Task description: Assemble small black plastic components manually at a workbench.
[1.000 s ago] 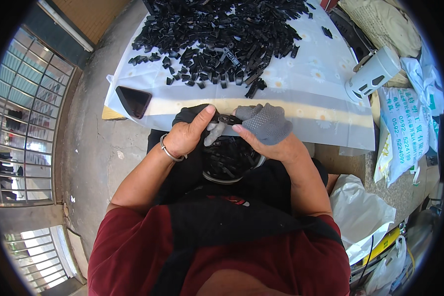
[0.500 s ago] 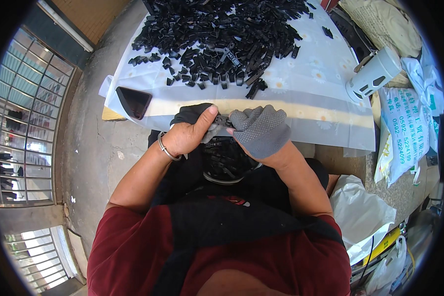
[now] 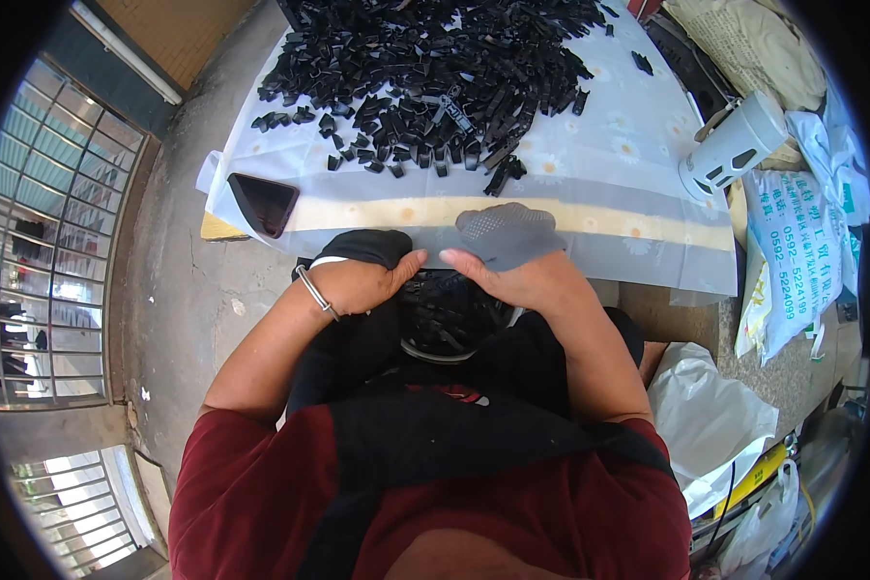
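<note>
A round container with a pale rim [image 3: 440,357] sits in my lap, filled with black plastic pieces [image 3: 449,314]. Over its far side, my left hand [image 3: 372,271] wears a black glove that leaves the thumb bare. My right hand [image 3: 512,253], in a grey dotted glove, faces it from the other side. The two thumb tips point at each other with a small gap between them. Both hands look closed, with the fingers curled down and away beneath the gloves. Whatever they may hold is hidden.
A large heap of black plastic pieces [image 3: 425,77] covers the far part of the table, which has a flowered plastic cover [image 3: 628,184]. A dark phone [image 3: 264,203] lies at the left edge. A white tumbler [image 3: 735,145] and printed bags [image 3: 778,261] stand right.
Both hands have lowered slightly toward me and moved a little apart. The dark piece that showed between them is out of sight, and more of the container's contents shows.
</note>
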{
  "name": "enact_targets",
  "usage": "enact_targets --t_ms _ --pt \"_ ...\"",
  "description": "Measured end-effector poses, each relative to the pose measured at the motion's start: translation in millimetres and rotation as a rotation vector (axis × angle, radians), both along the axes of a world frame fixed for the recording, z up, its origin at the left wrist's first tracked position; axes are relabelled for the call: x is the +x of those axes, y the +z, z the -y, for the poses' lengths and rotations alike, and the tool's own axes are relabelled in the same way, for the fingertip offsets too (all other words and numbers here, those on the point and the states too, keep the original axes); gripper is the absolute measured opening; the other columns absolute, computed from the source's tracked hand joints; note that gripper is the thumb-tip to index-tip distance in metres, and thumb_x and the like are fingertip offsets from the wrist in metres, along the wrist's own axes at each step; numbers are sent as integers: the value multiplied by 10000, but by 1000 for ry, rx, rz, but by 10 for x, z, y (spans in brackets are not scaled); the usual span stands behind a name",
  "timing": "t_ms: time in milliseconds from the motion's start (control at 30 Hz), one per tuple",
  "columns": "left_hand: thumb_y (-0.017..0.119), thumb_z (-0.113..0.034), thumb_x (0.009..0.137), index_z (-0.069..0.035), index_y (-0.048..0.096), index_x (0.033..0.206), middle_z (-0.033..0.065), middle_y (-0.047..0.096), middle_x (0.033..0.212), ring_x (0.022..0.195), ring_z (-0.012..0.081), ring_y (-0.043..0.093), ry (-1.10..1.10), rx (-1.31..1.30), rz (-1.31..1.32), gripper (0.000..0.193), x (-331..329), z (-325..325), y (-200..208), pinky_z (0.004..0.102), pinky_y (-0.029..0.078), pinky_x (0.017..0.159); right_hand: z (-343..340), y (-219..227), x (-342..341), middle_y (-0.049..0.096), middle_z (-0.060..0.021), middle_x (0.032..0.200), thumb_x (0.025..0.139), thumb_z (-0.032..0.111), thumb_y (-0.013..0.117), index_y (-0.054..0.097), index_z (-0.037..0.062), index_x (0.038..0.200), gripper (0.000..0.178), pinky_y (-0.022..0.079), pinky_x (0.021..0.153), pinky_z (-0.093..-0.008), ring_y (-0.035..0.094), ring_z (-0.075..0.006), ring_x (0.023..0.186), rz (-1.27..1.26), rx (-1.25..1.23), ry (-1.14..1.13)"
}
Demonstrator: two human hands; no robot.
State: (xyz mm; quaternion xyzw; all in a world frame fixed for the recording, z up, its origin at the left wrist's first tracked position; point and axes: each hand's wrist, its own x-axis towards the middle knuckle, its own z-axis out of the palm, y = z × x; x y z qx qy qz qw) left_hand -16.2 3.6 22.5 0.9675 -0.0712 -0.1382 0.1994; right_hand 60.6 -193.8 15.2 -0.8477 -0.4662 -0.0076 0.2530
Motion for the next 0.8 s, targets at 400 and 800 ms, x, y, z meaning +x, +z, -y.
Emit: enact_targets --t_ms 400,800 --pt "519 -214 805 -77 570 985 136 604 879 801 291 590 190 181 509 232 830 248 -254 381 469 692 -20 -197 328 571 -154 812 819 251 521 591 52 878 219 440 679 -420 557 -307 785 282 -158 -307" --pt "573 -199 818 -47 562 1002 102 615 866 763 227 579 124 -290 379 239 370 141 -146 321 462 679 66 -102 55 594 -152 944 825 194 530 571 21 991 244 424 784 -396 544 -317 903 -27 267 -119"
